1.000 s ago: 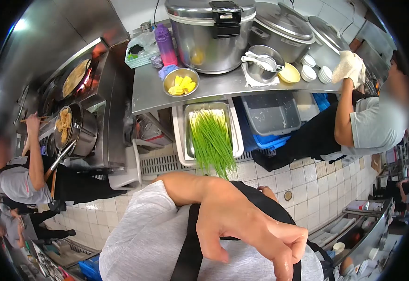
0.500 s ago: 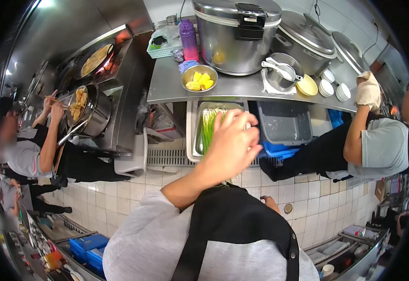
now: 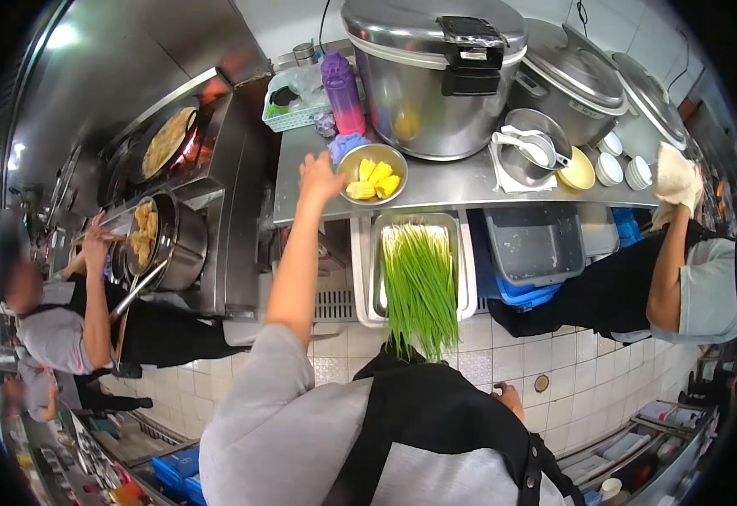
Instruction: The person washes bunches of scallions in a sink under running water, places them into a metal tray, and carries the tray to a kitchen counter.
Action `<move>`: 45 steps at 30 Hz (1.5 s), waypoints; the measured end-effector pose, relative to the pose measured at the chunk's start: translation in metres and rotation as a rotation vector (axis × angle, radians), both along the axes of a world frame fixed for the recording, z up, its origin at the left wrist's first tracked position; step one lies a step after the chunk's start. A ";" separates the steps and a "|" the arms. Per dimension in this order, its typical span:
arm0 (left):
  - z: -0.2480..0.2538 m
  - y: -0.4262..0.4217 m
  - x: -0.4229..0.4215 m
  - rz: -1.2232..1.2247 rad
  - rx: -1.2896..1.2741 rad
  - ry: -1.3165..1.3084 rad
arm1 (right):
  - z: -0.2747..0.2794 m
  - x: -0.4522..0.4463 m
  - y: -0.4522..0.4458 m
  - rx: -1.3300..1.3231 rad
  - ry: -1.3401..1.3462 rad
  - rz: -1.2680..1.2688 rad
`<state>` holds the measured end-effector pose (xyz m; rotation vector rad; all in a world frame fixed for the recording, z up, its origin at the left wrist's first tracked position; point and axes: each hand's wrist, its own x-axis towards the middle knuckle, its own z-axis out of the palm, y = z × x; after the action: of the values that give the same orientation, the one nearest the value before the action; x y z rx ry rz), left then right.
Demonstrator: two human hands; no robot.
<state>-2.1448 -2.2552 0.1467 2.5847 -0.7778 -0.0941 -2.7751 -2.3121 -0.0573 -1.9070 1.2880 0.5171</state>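
Observation:
My left hand (image 3: pixel 319 179) is stretched forward over the edge of the steel counter, fingers apart and holding nothing. Just right of it stands a metal bowl (image 3: pixel 350 192) with cut corn pieces (image 3: pixel 377 177); whether the fingertips touch its rim I cannot tell. A crumpled blue thing (image 3: pixel 347 148), perhaps a glove, lies behind the hand. Low at my right side, my right hand (image 3: pixel 510 400) is partly covered by the apron, its visible fingers curled. Long green chives (image 3: pixel 423 282) with pale ends lie in a metal tray (image 3: pixel 376 282) below the counter, their tips hanging over its near side.
A large rice cooker (image 3: pixel 436 110), a purple-pink bottle (image 3: pixel 340 93) and a basket (image 3: pixel 288 116) stand on the counter (image 3: pixel 461 194). A grey tub (image 3: pixel 537 244) sits below. At left, a person cooks at a pot (image 3: pixel 187 244); at right another holds a cloth (image 3: pixel 677 177).
My left hand has moved from above the chives forward and left to beside the corn bowl, uncovering the chives. The view has shifted slightly. My right hand stays low at my side.

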 end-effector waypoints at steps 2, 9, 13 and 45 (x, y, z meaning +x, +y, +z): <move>-0.031 -0.028 0.055 0.037 -0.055 -0.093 | -0.005 0.005 0.008 0.044 0.006 -0.027; -0.113 -0.090 0.194 -0.083 0.007 -0.216 | 0.014 0.055 0.057 0.065 0.108 -0.159; -0.124 -0.105 0.218 -0.104 -0.006 -0.321 | -0.019 0.035 0.079 0.311 0.018 -0.347; -0.125 0.067 0.185 -0.478 0.258 -0.211 | -0.047 0.001 0.122 0.184 -0.103 -0.635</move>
<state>-1.9596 -2.1880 0.0219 2.6127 -1.5423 -0.0696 -2.7739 -2.1897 -0.1045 -1.2588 1.6134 0.1929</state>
